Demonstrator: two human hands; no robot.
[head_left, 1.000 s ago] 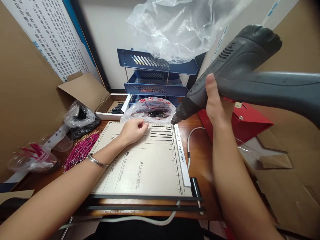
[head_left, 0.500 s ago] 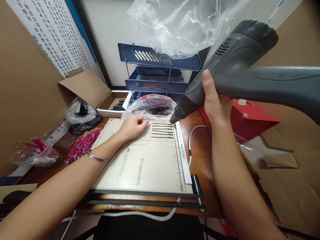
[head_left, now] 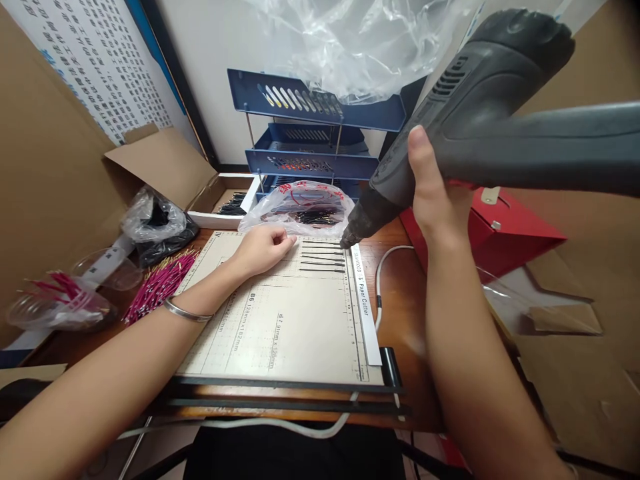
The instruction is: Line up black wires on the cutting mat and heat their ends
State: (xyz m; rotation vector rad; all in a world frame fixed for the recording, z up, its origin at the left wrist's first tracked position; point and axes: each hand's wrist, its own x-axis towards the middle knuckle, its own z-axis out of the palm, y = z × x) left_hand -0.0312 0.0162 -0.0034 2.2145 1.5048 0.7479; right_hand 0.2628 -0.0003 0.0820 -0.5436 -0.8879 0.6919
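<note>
My right hand [head_left: 434, 193] is wrapped round the barrel of a dark grey heat gun [head_left: 460, 113], whose handle runs off to the right. The gun's nozzle [head_left: 354, 228] points down-left, close by the right ends of several thin black wires [head_left: 323, 257]. These lie side by side near the top of a cream paper cutter board [head_left: 300, 313]. My left hand [head_left: 265, 250], a metal bangle on its wrist, rests on the board left of the wires. Its fingers are curled closed; whatever they may hold is hidden.
Behind the board sit a plastic bag of black wires [head_left: 300, 200] and a blue tiered tray [head_left: 310, 163]. Pink wires [head_left: 160, 287] are heaped on the left, near an open carton [head_left: 170, 160]. A red box [head_left: 520, 233] stands right; a white cable [head_left: 380, 280] crosses the table.
The heat gun's back end and handle have risen slightly, while its nozzle stays by the wires' right ends. The whole view has shifted a little. Both hands keep their holds.
</note>
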